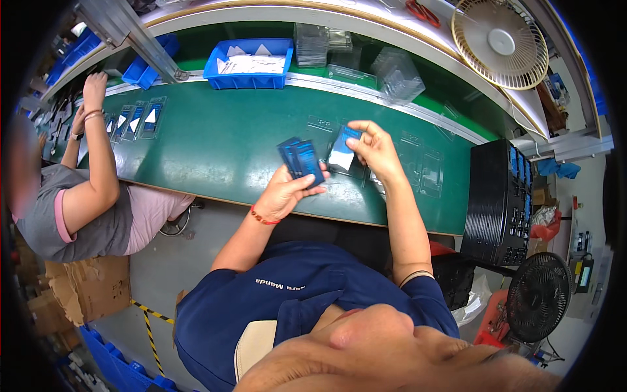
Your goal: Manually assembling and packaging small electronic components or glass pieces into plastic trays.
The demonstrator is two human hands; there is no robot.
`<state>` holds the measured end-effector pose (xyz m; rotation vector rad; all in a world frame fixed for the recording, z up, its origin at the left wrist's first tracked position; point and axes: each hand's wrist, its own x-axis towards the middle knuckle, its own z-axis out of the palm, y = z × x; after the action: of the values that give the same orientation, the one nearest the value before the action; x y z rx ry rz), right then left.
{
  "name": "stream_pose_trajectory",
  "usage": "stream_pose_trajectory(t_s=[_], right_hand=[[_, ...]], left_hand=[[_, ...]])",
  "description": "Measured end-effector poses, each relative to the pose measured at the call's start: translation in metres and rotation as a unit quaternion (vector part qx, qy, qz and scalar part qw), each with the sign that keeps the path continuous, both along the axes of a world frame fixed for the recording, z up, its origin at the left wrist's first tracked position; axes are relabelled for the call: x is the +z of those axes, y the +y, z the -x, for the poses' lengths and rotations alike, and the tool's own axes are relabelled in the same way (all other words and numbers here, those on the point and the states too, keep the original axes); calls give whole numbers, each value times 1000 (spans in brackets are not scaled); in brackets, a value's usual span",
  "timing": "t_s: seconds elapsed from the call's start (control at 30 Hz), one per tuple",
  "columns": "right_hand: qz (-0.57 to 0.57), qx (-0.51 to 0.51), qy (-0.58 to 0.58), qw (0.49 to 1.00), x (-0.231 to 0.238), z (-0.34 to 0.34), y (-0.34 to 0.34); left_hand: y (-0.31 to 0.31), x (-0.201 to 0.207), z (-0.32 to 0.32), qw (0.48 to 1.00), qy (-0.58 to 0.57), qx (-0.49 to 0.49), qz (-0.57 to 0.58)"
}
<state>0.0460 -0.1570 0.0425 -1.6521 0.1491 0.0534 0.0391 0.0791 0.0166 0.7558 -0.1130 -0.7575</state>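
Observation:
My left hand [285,191] is closed around a small fan of dark blue cards [304,159], held over the near edge of the green bench. My right hand [379,151] pinches the upper edge of a blue card [345,138], whose lower part shows white. That card is at one of the clear plastic trays [321,124] lying in a row on the bench; whether it rests in the tray or just above it I cannot tell. Further clear trays [431,172] lie to the right of my right hand.
On the left, a co-worker's arm [101,153] reaches over the bench [215,144] beside filled trays [151,117]. A blue bin [248,80] of white pieces and stacked clear trays [310,46] stand behind. Black stacked trays [486,202] bound the right end; a fan [501,42] hangs above.

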Motion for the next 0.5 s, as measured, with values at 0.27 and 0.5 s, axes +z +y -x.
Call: stream_pose_trajectory(t_s=[0.27, 0.5], right_hand=[[475, -23, -126, 871, -26, -27, 51], [584, 24, -140, 799, -20, -21, 55]], left_hand=[[27, -17, -6, 995, 39, 87, -3], [28, -19, -8, 996, 25, 79, -13]])
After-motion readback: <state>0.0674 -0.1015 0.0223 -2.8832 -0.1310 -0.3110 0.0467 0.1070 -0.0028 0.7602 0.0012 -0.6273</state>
